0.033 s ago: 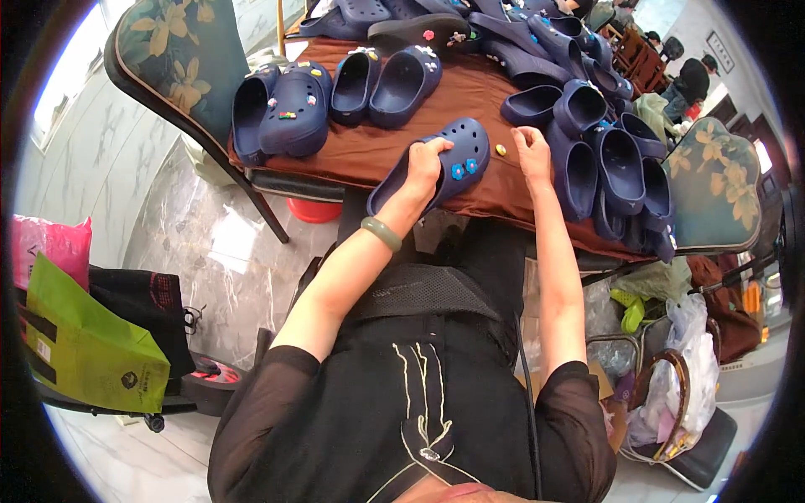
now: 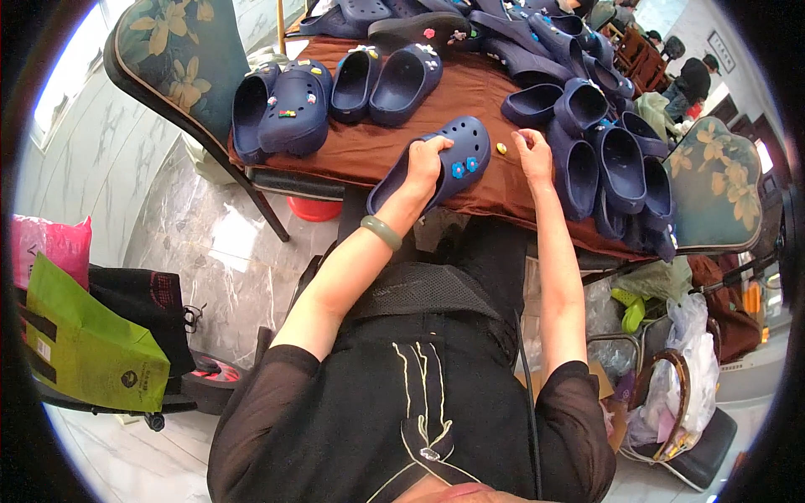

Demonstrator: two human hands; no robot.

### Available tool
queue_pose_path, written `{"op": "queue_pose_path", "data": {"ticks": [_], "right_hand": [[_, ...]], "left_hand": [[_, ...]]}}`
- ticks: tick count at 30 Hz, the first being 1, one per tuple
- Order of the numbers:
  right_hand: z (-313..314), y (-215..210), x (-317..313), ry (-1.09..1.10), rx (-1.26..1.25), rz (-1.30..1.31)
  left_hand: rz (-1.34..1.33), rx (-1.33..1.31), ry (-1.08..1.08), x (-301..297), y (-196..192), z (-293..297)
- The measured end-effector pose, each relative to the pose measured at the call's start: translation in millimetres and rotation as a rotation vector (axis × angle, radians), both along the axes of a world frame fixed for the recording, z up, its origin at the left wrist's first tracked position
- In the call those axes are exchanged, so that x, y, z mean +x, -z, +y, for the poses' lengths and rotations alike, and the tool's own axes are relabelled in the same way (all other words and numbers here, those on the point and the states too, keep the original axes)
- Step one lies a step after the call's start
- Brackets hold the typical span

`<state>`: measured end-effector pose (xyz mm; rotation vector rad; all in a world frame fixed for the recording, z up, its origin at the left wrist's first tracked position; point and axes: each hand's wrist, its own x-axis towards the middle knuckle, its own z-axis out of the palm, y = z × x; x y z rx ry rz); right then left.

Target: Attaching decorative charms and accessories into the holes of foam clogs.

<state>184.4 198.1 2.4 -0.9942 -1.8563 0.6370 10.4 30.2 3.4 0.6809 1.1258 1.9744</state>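
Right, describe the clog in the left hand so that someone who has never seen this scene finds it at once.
Start at the brown-clothed table and go to its near edge. There, the left hand holds a dark blue clog with two blue flower charms on its upper. Among the many other clogs around, only this one is held.

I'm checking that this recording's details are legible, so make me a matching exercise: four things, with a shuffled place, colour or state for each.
1. left hand
2. right hand
3. small yellow piece
4. bangle

A. just right of the yellow piece
B. greyish green
C. gripping a navy clog
D. lying on the brown cloth

Pairs: 1-C, 2-A, 3-D, 4-B
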Motion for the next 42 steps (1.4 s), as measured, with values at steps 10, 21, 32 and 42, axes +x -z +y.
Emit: {"op": "queue_pose_path", "data": {"ticks": [10,21,32,42], "right_hand": [[-92,-21,-21,-0.495,0.374,-0.350],[-82,11,-50,-0.400,0.300,-0.008],[-68,16,-55,-0.049,0.219,0.188],[-49,18,-18,0.182,0.480,-0.140]], "left_hand": [[-0.007,-0.073,0.086,-9,7,4],[-0.200,-0.050,0.032,-4,16,11],[0.085,-0.099,-0.074,-11,14,15],[-0.048,-0.125,0.197,-16,4,-2]]}}
